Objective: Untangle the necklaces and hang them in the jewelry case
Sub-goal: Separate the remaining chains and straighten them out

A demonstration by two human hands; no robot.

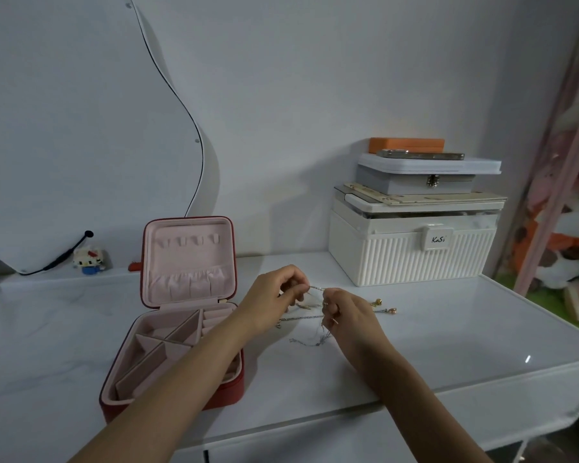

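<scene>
Your left hand [276,297] and right hand [346,315] meet at the centre of the frame, each pinching the tangle of necklaces [315,315] between thumb and fingertips; a short stretch of chain runs taut between them, while loose strands trail onto the white tabletop [448,329] below, and two small bead pendants [385,306] lie just right of your right hand.

These chains look very light, thin and limp; they will likely slip through your fingers and knot tighter if you pull hard, so hold close beside the knot and tease the loops apart gently; the links are probably easy to kink.

The red jewelry case [181,315] stands open at lower left, just beside your left forearm; its pink lid carries a row of small hooks [193,240] above a gathered pocket, with no chain on them yet; the way there looks unobstructed.

At right of centre a ribbed white storage box [411,259] bears a stack of smaller boxes, well apart from the work; a small toy figure [89,260] sits at far left beneath a curved mirror [81,128].
</scene>
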